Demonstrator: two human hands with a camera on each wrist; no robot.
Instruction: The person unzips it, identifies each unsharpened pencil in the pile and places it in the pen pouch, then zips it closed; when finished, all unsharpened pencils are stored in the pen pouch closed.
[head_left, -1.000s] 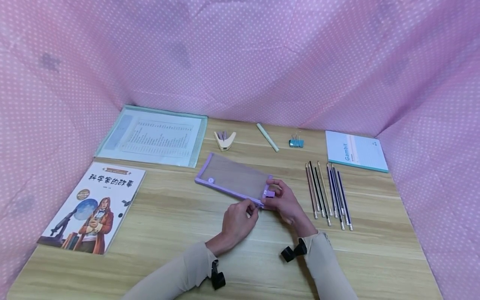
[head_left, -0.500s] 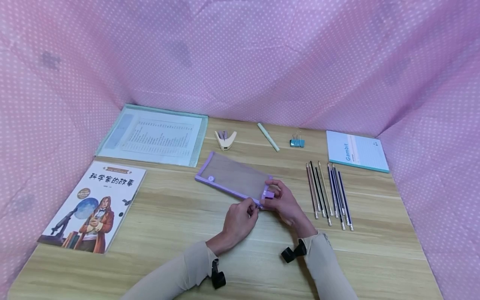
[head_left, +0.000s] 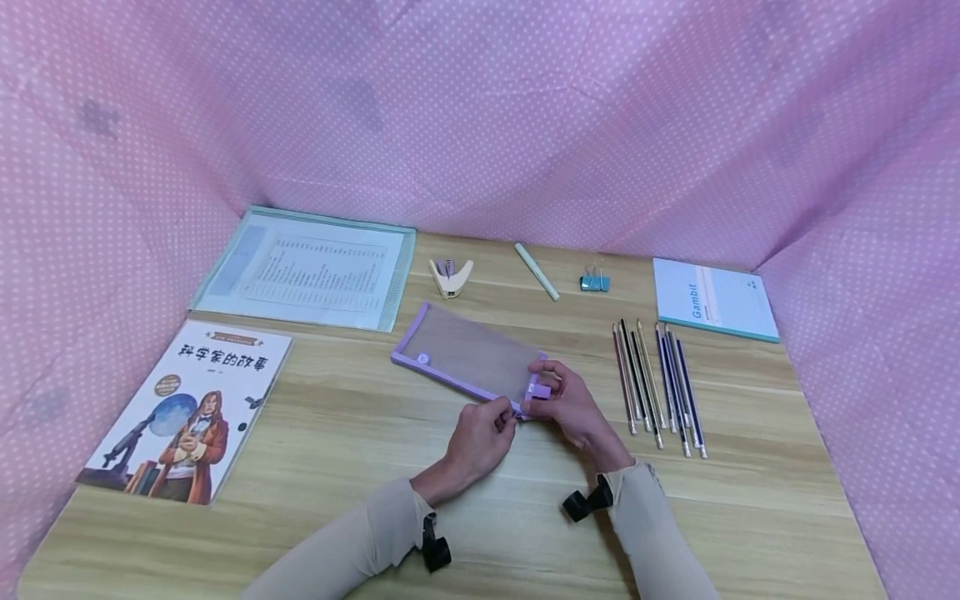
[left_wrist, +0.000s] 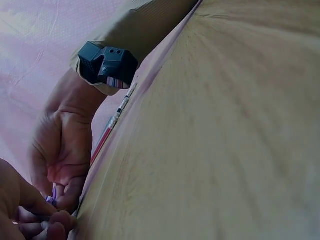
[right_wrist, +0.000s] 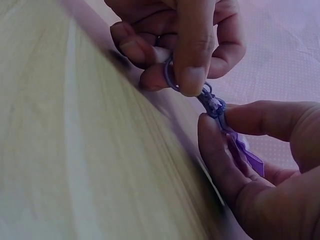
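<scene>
A purple-edged mesh pencil pouch [head_left: 465, 354] lies flat on the wooden table [head_left: 360, 450]. At the pouch's near right corner my two hands meet. My left hand [head_left: 511, 416] pinches the ring of the zipper pull [right_wrist: 172, 75] between thumb and finger. Just right of it, my right hand [head_left: 536, 393] pinches the pouch's purple end tab [right_wrist: 247, 152]. In the left wrist view my right hand [left_wrist: 60, 150] shows beyond my left fingertips [left_wrist: 35, 220].
Several pencils [head_left: 660, 387] lie in a row right of my hands, with a teal notebook [head_left: 712, 300] behind them. A binder clip [head_left: 593, 282], pen [head_left: 536, 272] and stapler [head_left: 450, 277] lie at the back. A clear folder [head_left: 307, 271] and book [head_left: 187, 408] are left. Pink cloth walls surround the table.
</scene>
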